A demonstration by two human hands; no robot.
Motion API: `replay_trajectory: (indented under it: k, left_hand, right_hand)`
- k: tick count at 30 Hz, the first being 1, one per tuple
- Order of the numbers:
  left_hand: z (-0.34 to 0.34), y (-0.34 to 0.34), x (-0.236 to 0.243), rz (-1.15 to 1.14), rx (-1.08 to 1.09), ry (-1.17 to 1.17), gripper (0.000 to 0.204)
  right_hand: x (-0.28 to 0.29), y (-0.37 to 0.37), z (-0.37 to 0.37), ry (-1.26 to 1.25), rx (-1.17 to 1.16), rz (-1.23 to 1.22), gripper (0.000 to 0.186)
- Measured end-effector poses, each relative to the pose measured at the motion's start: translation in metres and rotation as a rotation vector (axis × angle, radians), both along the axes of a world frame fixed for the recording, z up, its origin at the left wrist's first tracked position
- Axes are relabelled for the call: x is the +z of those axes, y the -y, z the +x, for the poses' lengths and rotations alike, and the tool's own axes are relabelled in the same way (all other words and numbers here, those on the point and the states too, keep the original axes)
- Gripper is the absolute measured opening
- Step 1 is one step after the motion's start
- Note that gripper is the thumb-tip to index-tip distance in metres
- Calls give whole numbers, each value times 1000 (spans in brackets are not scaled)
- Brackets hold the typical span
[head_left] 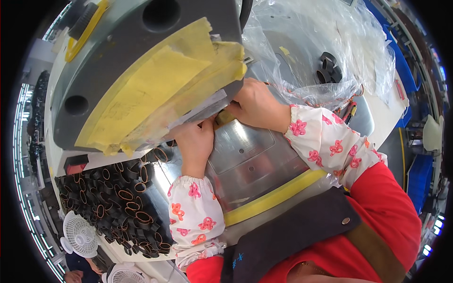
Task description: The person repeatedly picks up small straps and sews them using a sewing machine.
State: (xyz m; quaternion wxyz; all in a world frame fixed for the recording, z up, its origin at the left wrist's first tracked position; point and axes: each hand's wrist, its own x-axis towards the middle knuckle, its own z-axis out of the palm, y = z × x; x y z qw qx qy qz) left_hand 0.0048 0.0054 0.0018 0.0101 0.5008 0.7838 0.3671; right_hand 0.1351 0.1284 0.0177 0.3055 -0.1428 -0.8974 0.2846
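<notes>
A large grey machine housing (94, 75), covered with yellow tape (141, 80) and clear film, overhangs a metal work plate (250, 165). My left hand (193, 144) is under the housing's lower edge, fingers curled and partly hidden. My right hand (259, 106) is just to its right, closed, fingertips tucked at the same spot. A small yellowish piece (225, 117) shows between my hands; I cannot tell what they hold. Both forearms wear flowered sleeves.
Many black rings with copper-coloured rims (127, 207) lie at left, near white fans (80, 231). A person's hand (75, 276) shows lower left. Clear plastic sheeting (358, 42) holds several black pieces (325, 70) at upper right, near pliers (350, 111). Blue bins (415, 184) stand far right.
</notes>
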Motion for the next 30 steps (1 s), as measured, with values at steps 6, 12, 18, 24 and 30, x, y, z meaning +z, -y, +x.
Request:
replay_trajectory:
  k: [6,12,18,24,30]
  left_hand:
    - [0,-2,-1,-19,-12,-10,31]
    - [-1,4,6,-92,-22,68,25]
    - [2,-2,8,-194,17,84,25]
    - [-3,1,4,-139,8,101,24]
    - [0,-4,5,-114,-16,29,24]
  right_hand:
    - [-2,-4,-2,4,-26,51,5]
    - [-7,3,-9,-53,-44,90,5]
    - [0,-2,0,96,-9,13,7]
    - [-5,2,-6,19,-26,73,5]
    - [-3,2,-1,-20,-35,88,8]
